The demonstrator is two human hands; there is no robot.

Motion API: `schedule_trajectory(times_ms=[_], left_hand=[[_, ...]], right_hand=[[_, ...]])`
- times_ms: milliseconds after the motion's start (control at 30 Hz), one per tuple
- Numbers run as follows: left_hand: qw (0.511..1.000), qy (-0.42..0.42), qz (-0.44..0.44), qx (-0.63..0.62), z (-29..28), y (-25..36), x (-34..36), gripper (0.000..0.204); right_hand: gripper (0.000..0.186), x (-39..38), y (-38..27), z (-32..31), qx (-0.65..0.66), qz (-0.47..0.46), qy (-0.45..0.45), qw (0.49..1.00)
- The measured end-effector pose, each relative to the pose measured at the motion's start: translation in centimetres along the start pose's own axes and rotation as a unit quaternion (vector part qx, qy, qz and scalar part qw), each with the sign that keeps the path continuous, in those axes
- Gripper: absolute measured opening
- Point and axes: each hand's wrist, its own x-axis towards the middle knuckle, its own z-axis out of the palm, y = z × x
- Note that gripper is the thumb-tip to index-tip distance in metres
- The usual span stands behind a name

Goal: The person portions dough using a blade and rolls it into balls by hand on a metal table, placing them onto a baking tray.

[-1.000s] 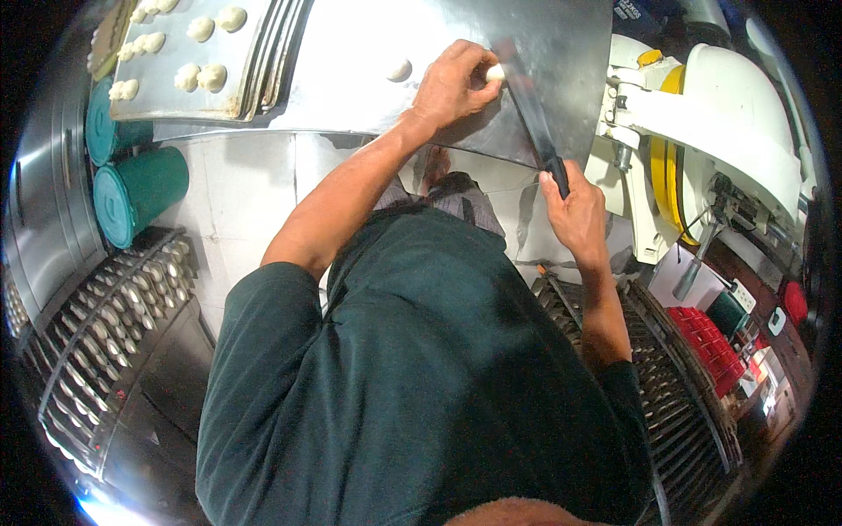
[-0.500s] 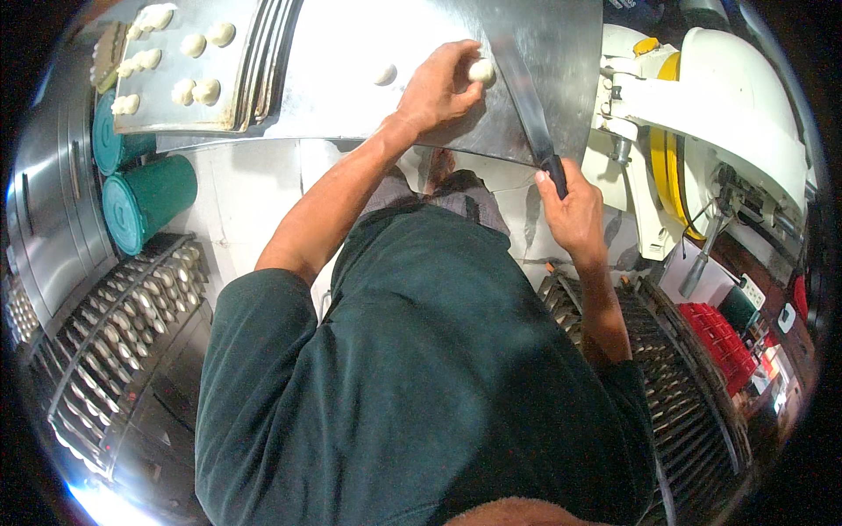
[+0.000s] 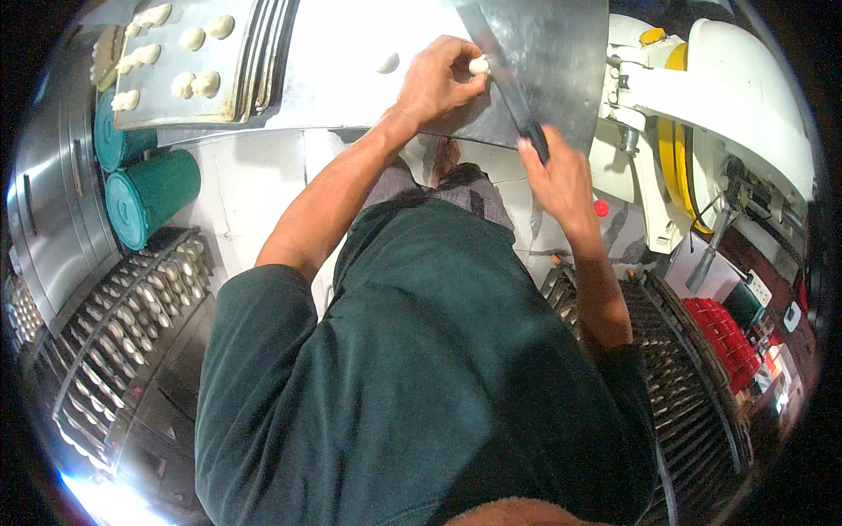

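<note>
My left hand [image 3: 436,81] rests over the steel table, its thumb and fingers closed around a small pale dough ball [image 3: 479,66]. In my right hand [image 3: 559,175] is the black handle of a long knife [image 3: 507,77]. Its blade slants up and left across the table, right against or just beside the held dough; I cannot tell whether it touches. Another dough ball [image 3: 387,61] lies on the table left of my left hand. Farther left, a baking tray [image 3: 167,95] bears several dough pieces, some of them cut partway into lobes.
The tray tops a stack on the table [image 3: 329,105]. Green bins [image 3: 167,197] stand below it. A large white mixer [image 3: 737,96] is close on the right. Racks flank me: one holding dough pieces [image 3: 132,324] at left, another [image 3: 675,368] at right. A red crate [image 3: 721,342] sits beyond.
My right hand has moved up and left, bringing the knife's blade to the held dough ball. My left hand's fingers have drawn in closer around the dough.
</note>
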Motion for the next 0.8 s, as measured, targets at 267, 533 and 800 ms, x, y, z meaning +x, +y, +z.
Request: schedule_trajectory(times_ms=[267,533,800], left_hand=[[0.994,0.050,0.088,0.042,0.5,-1.1,-0.3,0.057],[0.999,0.031,0.032,-0.018,0.0,-0.3,-1.2,0.053],[1.000,-0.001,-0.008,-0.016,-0.3,0.2,-1.2,0.043]], right_hand=[[0.027,-3.7,1.0,-2.2,0.049,0.016,0.006,0.999],[0.023,-4.4,0.6,-0.8,0.072,0.017,-0.004,0.997],[0.027,-2.0,0.4,-0.1,0.017,0.019,-0.022,0.999]])
